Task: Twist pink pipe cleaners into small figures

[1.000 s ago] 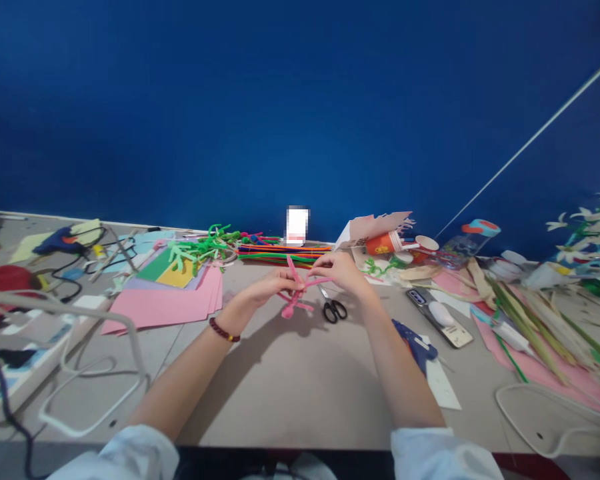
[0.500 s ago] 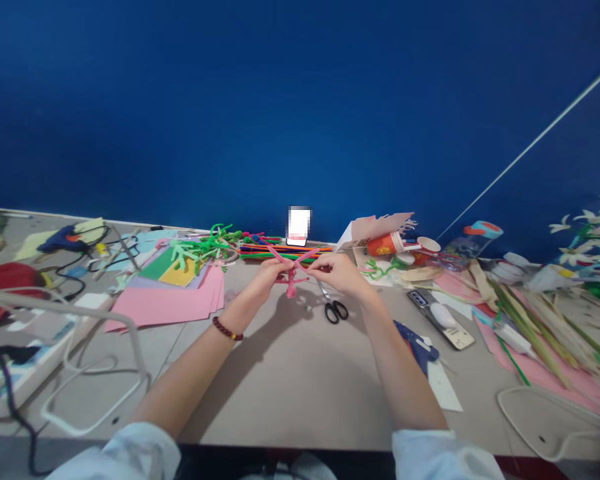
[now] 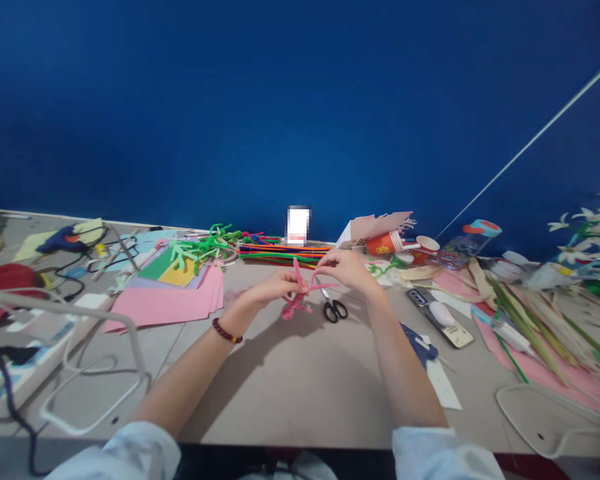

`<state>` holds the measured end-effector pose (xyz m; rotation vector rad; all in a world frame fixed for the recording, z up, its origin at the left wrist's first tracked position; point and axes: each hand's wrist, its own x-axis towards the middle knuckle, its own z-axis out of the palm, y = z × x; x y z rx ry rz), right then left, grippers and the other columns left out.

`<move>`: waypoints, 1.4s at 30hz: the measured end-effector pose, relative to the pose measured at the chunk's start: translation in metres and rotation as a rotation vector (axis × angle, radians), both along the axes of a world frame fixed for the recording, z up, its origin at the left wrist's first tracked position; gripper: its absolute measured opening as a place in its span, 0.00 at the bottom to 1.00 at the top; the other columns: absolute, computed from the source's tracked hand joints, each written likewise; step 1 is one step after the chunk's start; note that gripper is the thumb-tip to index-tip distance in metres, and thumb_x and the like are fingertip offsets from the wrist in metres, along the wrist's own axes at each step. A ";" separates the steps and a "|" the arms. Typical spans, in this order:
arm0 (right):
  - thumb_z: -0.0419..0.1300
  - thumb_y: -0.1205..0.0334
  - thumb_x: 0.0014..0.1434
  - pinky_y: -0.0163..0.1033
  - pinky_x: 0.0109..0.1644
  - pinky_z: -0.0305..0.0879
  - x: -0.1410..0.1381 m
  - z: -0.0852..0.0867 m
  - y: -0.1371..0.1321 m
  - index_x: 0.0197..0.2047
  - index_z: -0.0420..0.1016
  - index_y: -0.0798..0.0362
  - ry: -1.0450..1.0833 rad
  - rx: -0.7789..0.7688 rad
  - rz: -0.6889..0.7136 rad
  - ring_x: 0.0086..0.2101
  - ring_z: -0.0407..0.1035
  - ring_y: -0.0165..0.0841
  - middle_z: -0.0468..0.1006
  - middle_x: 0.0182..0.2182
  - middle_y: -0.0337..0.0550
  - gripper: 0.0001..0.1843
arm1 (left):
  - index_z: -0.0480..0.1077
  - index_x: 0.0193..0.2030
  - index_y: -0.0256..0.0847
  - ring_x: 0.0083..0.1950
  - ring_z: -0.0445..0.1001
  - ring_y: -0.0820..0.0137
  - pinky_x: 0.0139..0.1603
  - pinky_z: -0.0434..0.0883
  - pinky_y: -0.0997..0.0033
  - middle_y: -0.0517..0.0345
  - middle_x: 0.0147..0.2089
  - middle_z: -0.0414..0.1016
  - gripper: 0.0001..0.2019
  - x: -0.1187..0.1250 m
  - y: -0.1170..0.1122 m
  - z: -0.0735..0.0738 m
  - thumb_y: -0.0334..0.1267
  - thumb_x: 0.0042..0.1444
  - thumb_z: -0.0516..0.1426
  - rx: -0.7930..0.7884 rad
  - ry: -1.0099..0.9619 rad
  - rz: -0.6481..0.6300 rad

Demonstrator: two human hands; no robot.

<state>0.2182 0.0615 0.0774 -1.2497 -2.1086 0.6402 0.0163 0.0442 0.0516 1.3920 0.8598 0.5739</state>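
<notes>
Over the middle of the table, a pink pipe cleaner figure (image 3: 293, 308) with several bent ends is pinched between the thumb and fingers of my left hand (image 3: 279, 287). My right hand (image 3: 346, 267) is closed on a curved strand of pink pipe cleaner (image 3: 316, 275) to the right of it. Whether that strand is joined to the figure is hard to make out. Just below my right hand lie black-handled scissors (image 3: 334, 309), their blades pointing away. Behind both hands rests a bundle of coloured pipe cleaners (image 3: 265, 253).
Pink paper sheets (image 3: 165, 300) and green pipe cleaner shapes (image 3: 215, 240) lie to the left, beyond a white power strip (image 3: 45, 353). A phone (image 3: 299, 227) leans at the back. On the right are orange paper cups (image 3: 387, 244) and another phone (image 3: 443, 319).
My left hand has lowered slightly with the pink figure, which has turned. My right hand has shifted a little to the right, and the crossed pink strands now stand differently.
</notes>
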 end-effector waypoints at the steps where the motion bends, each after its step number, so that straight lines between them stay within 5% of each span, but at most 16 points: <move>1: 0.62 0.60 0.51 0.35 0.32 0.60 -0.002 0.001 -0.001 0.27 0.79 0.53 -0.010 0.019 0.004 0.28 0.68 0.31 0.77 0.27 0.41 0.07 | 0.72 0.22 0.36 0.24 0.66 0.73 0.28 0.62 0.73 0.58 0.22 0.70 0.07 0.001 -0.001 0.000 0.38 0.44 0.60 0.014 0.036 0.018; 7: 0.61 0.65 0.52 0.33 0.31 0.59 -0.019 0.003 -0.011 0.26 0.76 0.53 0.013 0.105 -0.017 0.28 0.67 0.29 0.76 0.26 0.40 0.05 | 0.73 0.23 0.36 0.27 0.68 0.71 0.28 0.63 0.72 0.54 0.25 0.73 0.05 0.008 0.009 -0.013 0.35 0.43 0.60 0.036 0.022 0.424; 11: 0.58 0.66 0.53 0.33 0.31 0.58 -0.023 0.005 -0.015 0.27 0.76 0.53 0.017 0.101 0.001 0.28 0.67 0.29 0.77 0.28 0.40 0.06 | 0.73 0.25 0.37 0.29 0.68 0.72 0.30 0.65 0.73 0.55 0.26 0.73 0.05 0.002 0.019 -0.021 0.36 0.43 0.60 0.004 -0.130 0.552; 18: 0.57 0.68 0.53 0.34 0.32 0.57 -0.017 -0.001 -0.007 0.27 0.75 0.54 -0.045 0.108 -0.053 0.28 0.66 0.30 0.76 0.27 0.41 0.06 | 0.71 0.23 0.34 0.26 0.66 0.76 0.29 0.64 0.75 0.57 0.24 0.70 0.05 -0.004 0.022 -0.021 0.35 0.44 0.59 -0.258 -0.423 0.324; 22: 0.56 0.69 0.53 0.35 0.34 0.59 -0.008 -0.003 -0.001 0.30 0.77 0.53 -0.048 0.088 -0.043 0.31 0.67 0.32 0.76 0.30 0.41 0.08 | 0.72 0.25 0.34 0.27 0.67 0.75 0.32 0.64 0.75 0.57 0.25 0.71 0.06 -0.003 0.016 -0.019 0.36 0.45 0.61 -0.240 -0.411 0.189; 34: 0.59 0.66 0.53 0.36 0.36 0.60 -0.003 0.001 -0.001 0.29 0.76 0.53 -0.028 0.105 -0.051 0.31 0.68 0.31 0.77 0.30 0.41 0.05 | 0.73 0.30 0.35 0.31 0.71 0.73 0.36 0.66 0.71 0.56 0.28 0.73 0.10 -0.001 0.015 -0.017 0.42 0.48 0.61 -0.089 -0.356 0.259; 42: 0.58 0.62 0.55 0.34 0.32 0.58 -0.002 -0.004 0.000 0.31 0.78 0.51 -0.035 -0.013 0.023 0.28 0.67 0.30 0.77 0.28 0.39 0.07 | 0.71 0.26 0.36 0.28 0.68 0.74 0.32 0.64 0.74 0.57 0.25 0.71 0.09 -0.001 0.007 -0.010 0.41 0.48 0.61 -0.091 -0.284 0.106</move>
